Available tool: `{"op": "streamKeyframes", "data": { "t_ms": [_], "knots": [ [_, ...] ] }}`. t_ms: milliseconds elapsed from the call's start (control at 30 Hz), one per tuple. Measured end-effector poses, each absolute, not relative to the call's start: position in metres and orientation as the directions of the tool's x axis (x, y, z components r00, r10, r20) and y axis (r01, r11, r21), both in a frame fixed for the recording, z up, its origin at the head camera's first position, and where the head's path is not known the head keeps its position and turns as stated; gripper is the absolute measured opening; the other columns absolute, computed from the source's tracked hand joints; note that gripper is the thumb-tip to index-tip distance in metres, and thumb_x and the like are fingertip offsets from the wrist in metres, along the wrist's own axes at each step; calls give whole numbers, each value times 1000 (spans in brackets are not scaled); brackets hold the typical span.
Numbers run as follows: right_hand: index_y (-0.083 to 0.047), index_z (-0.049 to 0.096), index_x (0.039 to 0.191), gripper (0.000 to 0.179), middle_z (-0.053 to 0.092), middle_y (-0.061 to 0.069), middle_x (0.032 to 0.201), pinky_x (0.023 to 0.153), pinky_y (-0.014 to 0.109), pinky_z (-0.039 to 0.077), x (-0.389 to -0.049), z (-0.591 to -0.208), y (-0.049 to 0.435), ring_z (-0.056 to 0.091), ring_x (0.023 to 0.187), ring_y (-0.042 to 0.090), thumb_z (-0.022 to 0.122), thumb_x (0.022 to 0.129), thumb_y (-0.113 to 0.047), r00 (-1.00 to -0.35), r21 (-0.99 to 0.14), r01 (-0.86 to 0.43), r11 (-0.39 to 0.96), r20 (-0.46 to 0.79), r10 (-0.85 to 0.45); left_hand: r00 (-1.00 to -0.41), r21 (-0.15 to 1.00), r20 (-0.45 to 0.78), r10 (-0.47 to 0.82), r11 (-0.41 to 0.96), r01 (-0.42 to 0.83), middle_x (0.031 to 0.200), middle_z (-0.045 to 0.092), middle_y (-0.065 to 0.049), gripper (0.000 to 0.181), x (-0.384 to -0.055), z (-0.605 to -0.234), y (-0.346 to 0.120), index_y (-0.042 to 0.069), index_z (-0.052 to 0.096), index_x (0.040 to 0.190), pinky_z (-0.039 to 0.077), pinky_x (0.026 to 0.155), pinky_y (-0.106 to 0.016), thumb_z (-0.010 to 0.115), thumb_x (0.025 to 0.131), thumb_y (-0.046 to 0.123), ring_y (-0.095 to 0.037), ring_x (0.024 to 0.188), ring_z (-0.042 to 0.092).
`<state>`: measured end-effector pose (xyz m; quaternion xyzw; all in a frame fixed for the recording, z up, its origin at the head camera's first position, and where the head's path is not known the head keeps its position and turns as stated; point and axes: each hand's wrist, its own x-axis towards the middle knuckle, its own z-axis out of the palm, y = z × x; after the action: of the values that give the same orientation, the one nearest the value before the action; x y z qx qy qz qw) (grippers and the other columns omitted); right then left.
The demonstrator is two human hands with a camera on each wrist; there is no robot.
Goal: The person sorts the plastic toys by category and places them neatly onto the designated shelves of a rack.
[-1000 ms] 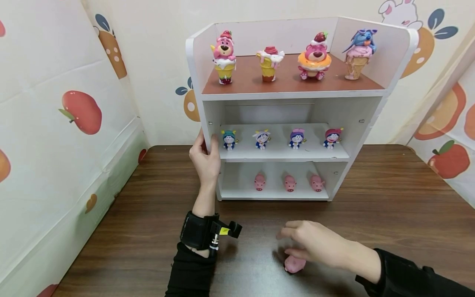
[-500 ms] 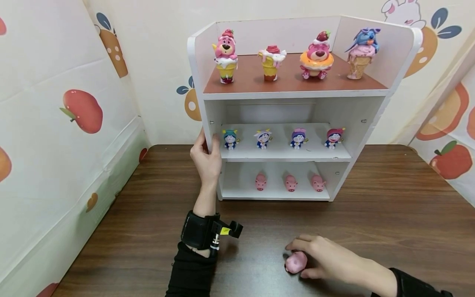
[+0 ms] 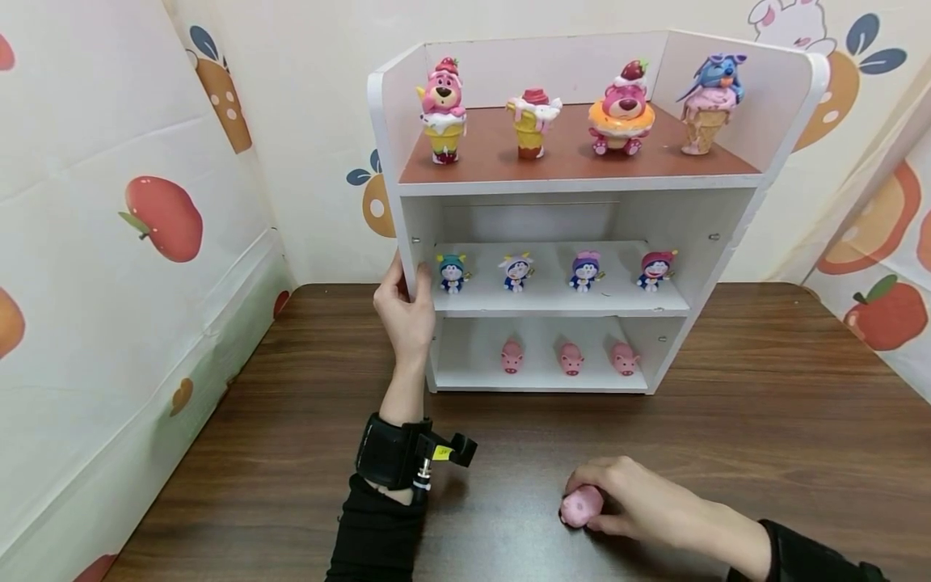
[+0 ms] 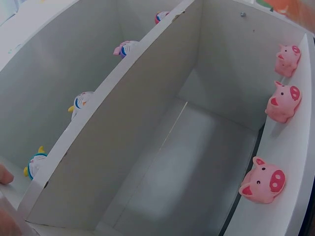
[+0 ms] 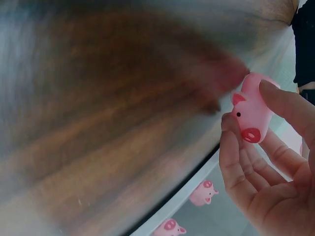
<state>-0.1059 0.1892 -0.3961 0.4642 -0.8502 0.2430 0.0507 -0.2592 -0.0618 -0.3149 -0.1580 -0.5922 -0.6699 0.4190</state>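
Observation:
My left hand (image 3: 409,315) grips the left side wall of a white shelf unit (image 3: 560,384), thumb on the inner side near the middle shelf. In front of the unit, my right hand (image 3: 647,501) pinches a pink pig figurine (image 3: 582,507) between thumb and fingers, low over the brown table (image 3: 502,477). In the right wrist view the held pig (image 5: 253,108) shows its snout and one ear. Three like pigs stand on the bottom shelf, among them a left pig (image 3: 511,356), a middle pig (image 3: 570,359) and a right pig (image 3: 624,358).
Several small hooded figurines, one with a green hood (image 3: 452,273), line the middle shelf. The brown-topped upper shelf holds ice-cream and bear figurines, such as a pink bear with an orange ring (image 3: 621,113). A fruit-patterned wall covering (image 3: 305,105) surrounds the table.
My right hand has shifted from above the pink pig to its right side, and its fingers have closed around it. My left hand keeps its grip on the shelf unit.

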Motion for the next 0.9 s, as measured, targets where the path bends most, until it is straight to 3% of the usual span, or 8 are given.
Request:
{"op": "streamKeyframes", "data": {
  "t_ms": [233, 500, 567, 733, 900],
  "knots": [
    [-15, 60, 85, 36, 53, -10, 82, 62, 15, 42, -117, -387, 192, 52, 74, 2, 77, 56, -2, -572, -290, -819, 495, 354, -740, -601, 664, 704, -378, 52, 746, 113, 58, -15, 34, -259, -315, -61, -6, 54, 117, 44, 83, -33, 52, 83, -6, -18, 101, 55],
    [-15, 55, 73, 37, 40, -8, 72, 51, 18, 40, -119, -374, 193, 45, 63, 6, 71, 50, 9, -688, -147, -719, 679, 287, -667, -605, 666, 699, -382, 38, 745, 113, 58, -15, 34, -259, -315, -61, -6, 54, 117, 44, 83, -33, 52, 83, -7, -18, 101, 55],
    [-14, 52, 68, 32, 36, -7, 68, 49, 20, 36, -120, -375, 191, 40, 59, 7, 72, 54, 7, -670, -52, -717, 695, 325, -667, -602, 664, 701, -382, 40, 747, 113, 58, -15, 34, -259, -315, -61, -6, 54, 117, 44, 83, -33, 52, 83, -7, -17, 101, 55],
    [-9, 46, 62, 15, 32, 0, 66, 49, 27, 33, -123, -383, 190, 34, 56, 14, 54, 75, -9, -563, 232, -692, 684, 420, -712, -604, 666, 699, -383, 40, 745, 112, 58, -15, 34, -259, -315, -61, -6, 54, 117, 44, 84, -33, 51, 83, -7, -17, 101, 55],
    [-4, 48, 62, 15, 37, 7, 67, 49, 29, 32, -124, -388, 188, 37, 59, 20, 39, 74, -1, -510, 393, -654, 647, 403, -760, -606, 667, 698, -382, 40, 744, 112, 58, -15, 34, -259, -315, -61, -6, 54, 116, 44, 83, -34, 51, 83, -7, -18, 101, 55]
  ]
}}
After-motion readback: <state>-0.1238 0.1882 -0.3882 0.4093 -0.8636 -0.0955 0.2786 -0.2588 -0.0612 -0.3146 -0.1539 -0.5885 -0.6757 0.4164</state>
